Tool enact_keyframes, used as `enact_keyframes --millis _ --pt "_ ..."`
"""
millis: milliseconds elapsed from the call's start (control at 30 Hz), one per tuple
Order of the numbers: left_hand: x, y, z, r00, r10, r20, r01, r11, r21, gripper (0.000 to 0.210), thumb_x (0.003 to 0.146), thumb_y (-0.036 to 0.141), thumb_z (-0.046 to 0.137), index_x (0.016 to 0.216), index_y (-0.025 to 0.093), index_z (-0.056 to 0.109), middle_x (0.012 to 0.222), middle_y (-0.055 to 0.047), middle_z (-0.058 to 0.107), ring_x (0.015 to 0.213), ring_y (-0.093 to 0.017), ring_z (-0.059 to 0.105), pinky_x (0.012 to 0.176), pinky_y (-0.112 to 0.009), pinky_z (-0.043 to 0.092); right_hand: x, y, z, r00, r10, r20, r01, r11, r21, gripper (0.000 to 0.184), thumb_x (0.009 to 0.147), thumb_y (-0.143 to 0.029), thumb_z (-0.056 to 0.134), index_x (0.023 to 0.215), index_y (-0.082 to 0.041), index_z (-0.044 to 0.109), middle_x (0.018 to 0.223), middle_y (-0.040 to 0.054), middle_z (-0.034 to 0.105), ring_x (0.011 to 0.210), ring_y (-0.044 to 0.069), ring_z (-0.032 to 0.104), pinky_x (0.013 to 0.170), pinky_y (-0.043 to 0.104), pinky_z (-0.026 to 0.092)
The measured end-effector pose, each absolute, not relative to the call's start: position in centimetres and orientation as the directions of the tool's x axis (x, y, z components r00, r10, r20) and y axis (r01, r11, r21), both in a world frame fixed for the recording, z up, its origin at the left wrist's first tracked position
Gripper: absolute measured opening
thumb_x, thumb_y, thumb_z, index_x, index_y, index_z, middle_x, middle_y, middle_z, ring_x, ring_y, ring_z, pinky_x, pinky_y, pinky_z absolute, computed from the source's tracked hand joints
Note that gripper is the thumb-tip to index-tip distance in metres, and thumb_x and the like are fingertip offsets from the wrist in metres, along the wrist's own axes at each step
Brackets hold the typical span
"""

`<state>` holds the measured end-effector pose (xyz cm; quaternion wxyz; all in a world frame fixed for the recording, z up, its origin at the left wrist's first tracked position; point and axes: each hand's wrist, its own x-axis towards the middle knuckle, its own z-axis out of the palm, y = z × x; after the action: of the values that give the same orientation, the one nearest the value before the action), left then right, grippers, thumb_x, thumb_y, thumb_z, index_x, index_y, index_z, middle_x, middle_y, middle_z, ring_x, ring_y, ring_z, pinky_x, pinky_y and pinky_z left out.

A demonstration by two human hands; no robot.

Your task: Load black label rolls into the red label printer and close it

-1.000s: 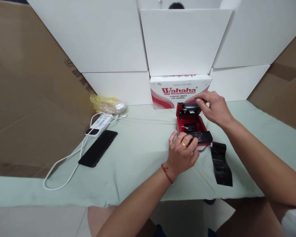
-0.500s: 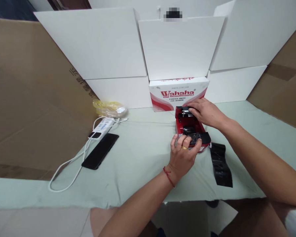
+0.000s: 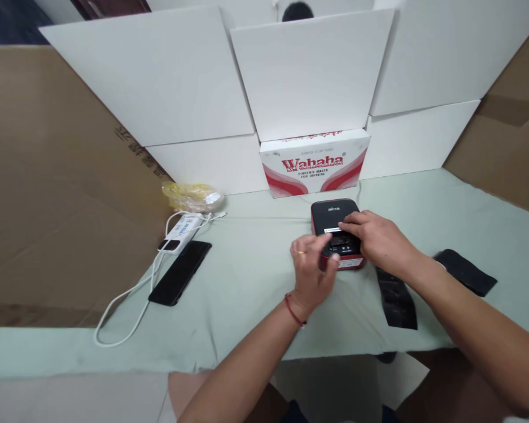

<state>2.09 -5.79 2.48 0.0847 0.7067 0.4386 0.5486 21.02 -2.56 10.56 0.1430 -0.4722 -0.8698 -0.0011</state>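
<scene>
A small red and black label printer (image 3: pixel 335 215) sits on the cloth-covered table with its black lid down. My right hand (image 3: pixel 379 239) rests its fingers on the right side of the lid, stretched out and pressing on the top. By the printer's front left corner is my left hand (image 3: pixel 312 267), fingers apart, the index fingertip at the lid and the thumb near the front edge. It grips nothing. A glossy black film strip (image 3: pixel 397 302) lies right of the printer, partly under my right hand. Another black piece (image 3: pixel 466 271) lies beyond my right forearm, partly hidden by it.
A black phone (image 3: pixel 180 273) lies left, beside a white power bank (image 3: pixel 183 230) with a white cable (image 3: pixel 110 308). Behind them is a yellowish plastic bag (image 3: pixel 189 197). A Wahaha box (image 3: pixel 315 167) stands behind the printer. White panels (image 3: pixel 311 76) and cardboard walls (image 3: pixel 57 176) enclose the table.
The printer's lid has gone from open to shut, hiding the red inside and roller. My right hand came down onto the lid; my left hand let go of the front part and shifted left.
</scene>
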Motion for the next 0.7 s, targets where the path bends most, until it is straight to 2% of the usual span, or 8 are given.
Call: enact_keyframes --millis 67,100,167,267,367,533,633,700 --pt "1.5 -4.8 2.5 -0.16 0.855 0.494 0.259 -0.446 0.857 0.043 0.095 0.032 0.06 0.137 0.028 0.055 0.126 -0.008 0.057 0.12 -0.023 0.053 0.109 -0.043 0.041 20.6 -3.4 10.2 -0.538 0.785 0.306 0.787 0.598 -0.15 0.055 0.08 0.005 0.046 0.12 -0.017 0.077 0.12 0.0095 0.075 0.101 0.023 0.066 0.086 0.034 0.056" --pt "1.4 -4.3 2.5 -0.191 0.906 0.378 0.11 -0.363 0.925 0.046 0.093 0.031 0.062 0.138 0.028 0.053 0.13 -0.008 0.056 0.126 -0.023 0.052 0.113 -0.043 0.04 20.5 -4.0 9.9 -0.558 0.754 0.346 0.759 0.633 -0.153 0.055 0.08 0.006 0.045 0.119 -0.017 0.077 0.12 0.0092 0.075 0.103 0.023 0.065 0.086 0.034 0.057" --pt "1.4 -3.3 2.3 -0.147 0.967 0.207 -0.151 -0.229 0.962 0.055 0.086 0.031 0.067 0.139 0.029 0.051 0.139 -0.008 0.054 0.137 -0.024 0.048 0.12 -0.043 0.034 20.3 -5.3 9.4 -0.581 0.688 0.434 0.709 0.69 -0.144 0.058 0.079 0.008 0.043 0.122 -0.014 0.075 0.121 0.0093 0.075 0.106 0.024 0.064 0.086 0.035 0.058" --pt "1.6 -2.2 2.0 -0.053 0.993 0.105 -0.393 -0.118 0.912 0.067 0.077 0.027 0.073 0.14 0.032 0.05 0.147 -0.006 0.052 0.15 -0.025 0.039 0.127 -0.043 0.026 20.1 -7.2 8.3 -0.56 0.638 0.528 0.704 0.702 -0.102 0.06 0.08 0.01 0.04 0.127 -0.01 0.071 0.125 0.0116 0.073 0.113 0.025 0.063 0.091 0.038 0.06" --pt "1.7 -1.7 1.9 -0.015 0.998 0.057 -0.505 -0.056 0.861 0.081 0.07 0.022 0.075 0.144 0.037 0.047 0.152 -0.003 0.048 0.157 -0.024 0.03 0.13 -0.041 0.022 19.8 -8.1 7.3 -0.536 0.633 0.559 0.731 0.679 -0.069 0.059 0.082 0.01 0.041 0.132 -0.008 0.067 0.13 0.014 0.071 0.12 0.028 0.061 0.098 0.042 0.059" --pt "1.4 -1.5 1.9 0.06 0.998 0.017 -0.556 0.019 0.831 0.102 0.066 0.017 0.077 0.153 0.046 0.032 0.162 0.0 0.037 0.163 -0.021 0.016 0.132 -0.037 0.018 19.4 -8.5 6.2 -0.499 0.648 0.576 0.748 0.657 -0.092 0.059 0.084 0.009 0.041 0.134 -0.01 0.066 0.132 0.0137 0.071 0.122 0.028 0.06 0.101 0.046 0.059" --pt "1.5 -1.6 1.8 0.079 0.996 0.035 -0.555 0.014 0.832 0.101 0.068 0.017 0.077 0.153 0.045 0.031 0.167 0.0 0.031 0.164 -0.021 0.015 0.132 -0.037 0.018 19.6 -8.6 6.7 -0.494 0.656 0.571 0.742 0.66 -0.118 0.055 0.086 0.007 0.042 0.132 -0.01 0.068 0.131 0.0142 0.072 0.121 0.028 0.062 0.099 0.045 0.06" --pt "1.7 -1.7 1.6 0.078 0.996 0.052 -0.559 0.0 0.829 0.091 0.07 0.02 0.077 0.15 0.04 0.037 0.167 -0.002 0.032 0.163 -0.022 0.019 0.132 -0.039 0.019 20.0 -8.2 7.9 -0.498 0.68 0.539 0.73 0.664 -0.163 0.048 0.089 0.002 0.044 0.126 -0.012 0.072 0.127 0.0131 0.074 0.116 0.027 0.065 0.097 0.042 0.06"
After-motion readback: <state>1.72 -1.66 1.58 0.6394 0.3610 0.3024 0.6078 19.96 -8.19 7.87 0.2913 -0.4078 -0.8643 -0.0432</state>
